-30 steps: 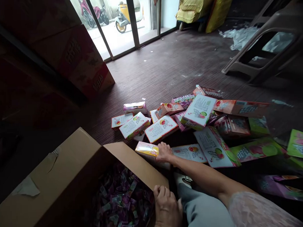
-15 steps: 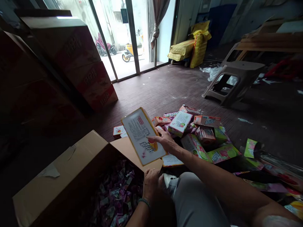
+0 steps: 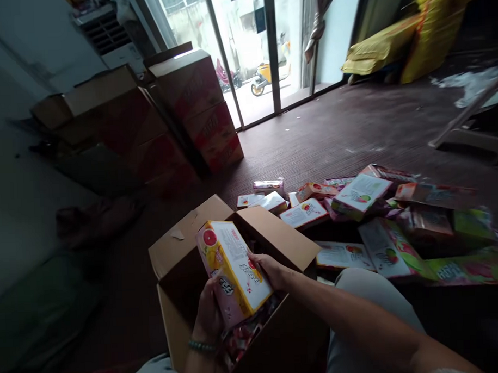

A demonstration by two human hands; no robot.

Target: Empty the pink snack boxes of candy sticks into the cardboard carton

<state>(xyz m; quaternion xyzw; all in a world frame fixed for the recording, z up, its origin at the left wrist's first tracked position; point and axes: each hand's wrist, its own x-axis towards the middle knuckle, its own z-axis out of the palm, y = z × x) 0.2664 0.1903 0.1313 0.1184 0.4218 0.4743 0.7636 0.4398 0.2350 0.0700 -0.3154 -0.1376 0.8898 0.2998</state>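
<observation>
Tilted over the open carton is a fruit-printed box (image 3: 234, 258) with a white top and yellow and pink side. My right hand (image 3: 269, 270) grips its right edge, thumb on the white face. My left hand (image 3: 209, 313), below a beaded bracelet (image 3: 203, 346), holds the printed side near the lower left. Underneath, the large cardboard carton (image 3: 289, 234) stands with its flaps spread. Small wrapped pieces (image 3: 240, 339), reddish where they show, lie inside it; the box and my hands hide most of the interior.
Several fruit-printed boxes (image 3: 361, 196) lie heaped on the floor to the right. Stacked cartons (image 3: 205, 109) stand at the back left beside the glass door (image 3: 248, 56). Yellow sacks (image 3: 385, 43) rest on a trolley at the back right, and a plastic stool (image 3: 471, 130) stands at the right.
The box has moved from beside the carton to over its opening. My left hand has left the carton's edge and taken hold of the box too. The view has swung left.
</observation>
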